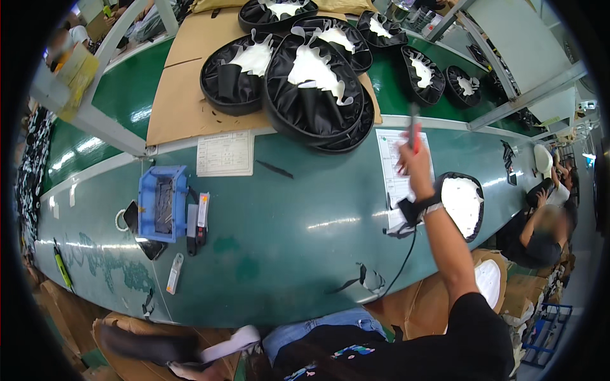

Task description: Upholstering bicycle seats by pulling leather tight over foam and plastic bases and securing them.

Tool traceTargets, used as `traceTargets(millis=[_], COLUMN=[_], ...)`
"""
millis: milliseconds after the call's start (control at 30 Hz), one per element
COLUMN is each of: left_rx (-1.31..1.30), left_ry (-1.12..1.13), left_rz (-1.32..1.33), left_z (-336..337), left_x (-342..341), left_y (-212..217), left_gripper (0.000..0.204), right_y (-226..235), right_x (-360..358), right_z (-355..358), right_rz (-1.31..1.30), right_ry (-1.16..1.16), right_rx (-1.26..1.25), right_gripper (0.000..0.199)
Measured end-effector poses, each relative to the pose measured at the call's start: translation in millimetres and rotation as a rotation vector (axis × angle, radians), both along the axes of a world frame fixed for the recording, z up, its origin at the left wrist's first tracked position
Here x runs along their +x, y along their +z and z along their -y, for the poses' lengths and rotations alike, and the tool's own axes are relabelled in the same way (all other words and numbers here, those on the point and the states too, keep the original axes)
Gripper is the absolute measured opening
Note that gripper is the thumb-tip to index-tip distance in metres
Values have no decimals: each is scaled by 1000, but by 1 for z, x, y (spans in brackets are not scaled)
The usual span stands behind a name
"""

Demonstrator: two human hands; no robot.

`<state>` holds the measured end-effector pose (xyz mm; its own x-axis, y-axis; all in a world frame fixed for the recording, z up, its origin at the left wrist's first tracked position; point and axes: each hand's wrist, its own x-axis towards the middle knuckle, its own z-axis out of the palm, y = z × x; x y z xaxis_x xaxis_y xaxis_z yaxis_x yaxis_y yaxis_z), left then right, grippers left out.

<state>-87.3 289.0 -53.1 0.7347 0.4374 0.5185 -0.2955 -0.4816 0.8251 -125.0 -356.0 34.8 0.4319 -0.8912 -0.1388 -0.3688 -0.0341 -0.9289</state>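
My right hand reaches out over the printed sheet, with a black band on its wrist. Its fingers are closed around a red-handled tool, whose narrow grey tip points away from me and is blurred. At the lower left, my left hand shows only in part. It grips a blurred black and white piece, which is held off the table's near edge above a cardboard box. Beside my right forearm lies a black-rimmed oval cover with a white inside.
Several black gathered covers with white centres are piled on cardboard at the far side. On the green table stand a blue bin, box cutters and a green-yellow tool. Another person sits at right.
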Motion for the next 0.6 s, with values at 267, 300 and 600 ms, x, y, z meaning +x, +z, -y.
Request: traceTargets(millis=[267, 300, 600], left_rx=[-1007, -438, -36], left_ry=[-169, -136, -591], left_rz=[-1399, -1640, -1929], left_z=[-170, -131, 62], left_x=[-29, -35, 40], left_y=[67, 52, 91], left_gripper=[41, 31, 27], right_y=[-78, -89, -89], right_x=[11, 17, -18], right_z=[251, 260, 193], right_rz=[430, 441, 622], right_ry=[-386, -390, -321], right_rx=[285, 307, 356], right_gripper=[46, 43, 23])
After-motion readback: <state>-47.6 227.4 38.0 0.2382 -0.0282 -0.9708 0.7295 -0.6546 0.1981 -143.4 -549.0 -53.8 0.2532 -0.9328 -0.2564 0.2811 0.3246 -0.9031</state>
